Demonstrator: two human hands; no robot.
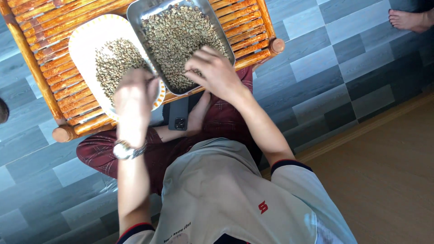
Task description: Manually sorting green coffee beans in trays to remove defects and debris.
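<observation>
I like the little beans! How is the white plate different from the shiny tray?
The plate is white and rounded with a yellow rim; the tray is grey metal and rectangular. The plate holds a small heap of beans with bare space around it; the tray is nearly covered. The left hand is over the plate, the right hand over the tray. Both sit on the bamboo table and hold pale green beans.

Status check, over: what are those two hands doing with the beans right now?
Left hand blurred over the plate of beans, grip unclear. Right hand pinching at beans in the metal tray. Phone on lap; nothing in the way.
</observation>
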